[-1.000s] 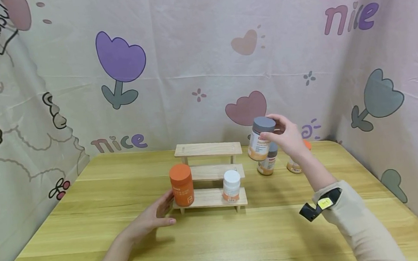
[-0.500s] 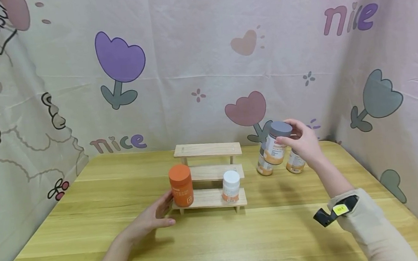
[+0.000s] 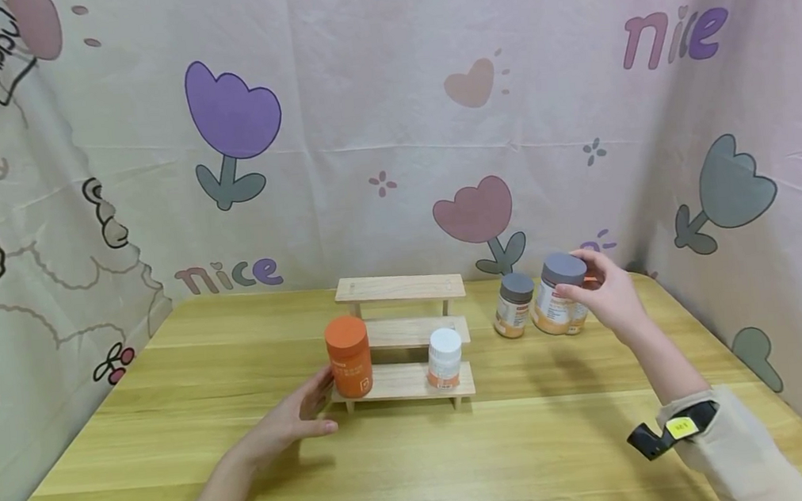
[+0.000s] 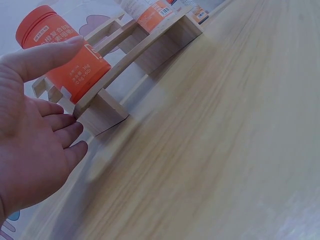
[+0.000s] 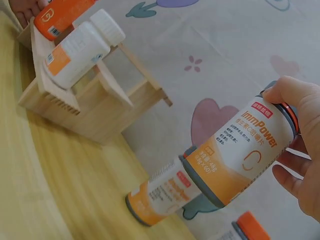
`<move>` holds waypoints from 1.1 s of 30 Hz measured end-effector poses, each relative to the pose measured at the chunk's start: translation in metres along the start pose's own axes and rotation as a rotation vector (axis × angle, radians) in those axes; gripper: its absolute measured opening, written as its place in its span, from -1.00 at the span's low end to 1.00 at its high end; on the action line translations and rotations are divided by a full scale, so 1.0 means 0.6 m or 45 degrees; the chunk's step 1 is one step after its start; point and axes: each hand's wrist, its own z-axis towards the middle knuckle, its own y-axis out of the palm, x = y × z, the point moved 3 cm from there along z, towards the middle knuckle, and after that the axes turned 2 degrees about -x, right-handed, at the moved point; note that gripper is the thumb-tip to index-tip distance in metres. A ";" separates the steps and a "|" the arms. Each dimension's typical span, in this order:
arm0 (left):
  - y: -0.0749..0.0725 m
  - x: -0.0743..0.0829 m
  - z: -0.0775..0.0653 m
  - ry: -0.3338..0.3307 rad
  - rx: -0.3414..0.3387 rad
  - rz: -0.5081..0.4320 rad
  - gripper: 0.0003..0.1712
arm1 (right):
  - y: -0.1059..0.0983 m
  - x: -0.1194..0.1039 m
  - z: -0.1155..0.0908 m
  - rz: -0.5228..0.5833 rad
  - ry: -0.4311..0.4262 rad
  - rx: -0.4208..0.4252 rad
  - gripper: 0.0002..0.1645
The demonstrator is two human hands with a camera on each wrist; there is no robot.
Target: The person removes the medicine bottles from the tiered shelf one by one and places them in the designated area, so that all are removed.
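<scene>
My right hand (image 3: 609,296) grips a grey-capped supplement bottle (image 3: 554,301) near its lid, thumb on one side and fingers on the other. In the right wrist view this bottle (image 5: 240,150) has a white and orange label and is off the table. Relaxed fingers of my left hand (image 3: 290,419) rest beside an orange bottle (image 3: 349,358) on the lowest step of a wooden tiered rack (image 3: 404,381). In the left wrist view its thumb overlaps the orange bottle (image 4: 75,75), and its fingertips lie at the rack's end. A white-capped bottle (image 3: 444,358) stands upright on the same step.
A second grey-capped bottle (image 3: 513,308) stands on the wooden table (image 3: 420,471), right of the rack. An orange-capped bottle (image 5: 252,227) is mostly hidden behind the held one in the head view. A printed cloth (image 3: 361,126) hangs behind the table.
My right hand has carried the grey-capped bottle rightward and down, past the standing grey-capped bottle, to in front of the orange-capped one. My left hand stays in place.
</scene>
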 end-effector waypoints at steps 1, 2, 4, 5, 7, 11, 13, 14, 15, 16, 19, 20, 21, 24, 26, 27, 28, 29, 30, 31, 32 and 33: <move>0.000 0.000 0.000 0.000 -0.001 -0.001 0.02 | 0.000 0.005 -0.002 -0.003 0.003 0.002 -0.31; 0.000 0.000 0.000 -0.001 -0.002 -0.002 0.02 | 0.000 0.009 -0.004 -0.008 0.007 0.005 -0.31; 0.001 0.000 0.000 0.000 -0.005 -0.005 0.02 | -0.001 0.018 -0.007 -0.023 0.017 0.007 -0.30; 0.001 0.000 0.000 0.000 -0.006 -0.006 0.02 | -0.001 0.022 -0.008 -0.030 0.023 0.007 -0.29; 0.001 -0.001 0.000 0.002 -0.008 -0.008 0.02 | 0.000 0.030 -0.011 -0.047 0.036 0.010 -0.28; 0.001 -0.004 0.001 -0.002 -0.004 -0.009 0.02 | 0.006 0.048 -0.015 -0.043 0.033 0.031 -0.27; 0.001 -0.005 0.000 -0.007 -0.001 -0.009 0.02 | 0.010 0.058 -0.016 -0.030 0.029 0.045 -0.28; 0.001 -0.005 0.000 -0.007 -0.001 -0.009 0.02 | 0.012 0.063 -0.016 -0.020 0.029 0.048 -0.28; 0.001 -0.005 0.000 -0.008 -0.001 -0.009 0.02 | 0.013 0.068 -0.017 -0.013 0.033 0.049 -0.28; 0.001 -0.005 0.000 -0.008 -0.002 -0.008 0.02 | 0.015 0.071 -0.018 -0.007 0.041 0.049 -0.28; 0.001 -0.005 0.000 -0.007 -0.003 -0.008 0.02 | 0.018 0.079 -0.020 -0.007 0.071 0.038 -0.26; 0.001 -0.005 0.000 -0.005 -0.002 -0.008 0.02 | 0.020 0.081 -0.020 -0.007 0.079 0.032 -0.26; 0.001 -0.005 -0.001 -0.004 -0.001 -0.009 0.02 | 0.020 0.082 -0.021 -0.007 0.087 0.024 -0.26; 0.001 -0.005 -0.001 0.000 -0.001 -0.010 0.01 | 0.022 0.086 -0.024 -0.006 0.114 0.005 -0.26; 0.001 -0.006 -0.001 0.001 -0.003 -0.013 0.01 | 0.023 0.089 -0.027 0.000 0.135 -0.008 -0.26; 0.000 -0.006 -0.001 0.001 -0.003 -0.013 0.01 | 0.024 0.090 -0.028 0.005 0.145 -0.015 -0.26; 0.000 -0.006 -0.001 0.000 -0.002 -0.012 0.01 | 0.025 0.091 -0.028 0.010 0.155 -0.019 -0.25; 0.000 -0.006 0.000 0.001 -0.001 -0.011 0.02 | 0.027 0.092 -0.029 0.013 0.162 -0.022 -0.25; 0.000 -0.006 0.000 0.001 0.001 -0.010 0.02 | 0.028 0.093 -0.029 0.019 0.166 -0.025 -0.24; 0.000 -0.005 0.000 0.001 0.003 -0.010 0.02 | 0.030 0.093 -0.030 0.023 0.168 -0.027 -0.24; -0.001 -0.005 0.000 0.001 0.004 -0.008 0.02 | 0.032 0.093 -0.030 0.028 0.166 -0.027 -0.24; -0.001 -0.005 0.000 0.001 0.006 -0.005 0.02 | 0.034 0.094 -0.030 0.034 0.163 -0.027 -0.24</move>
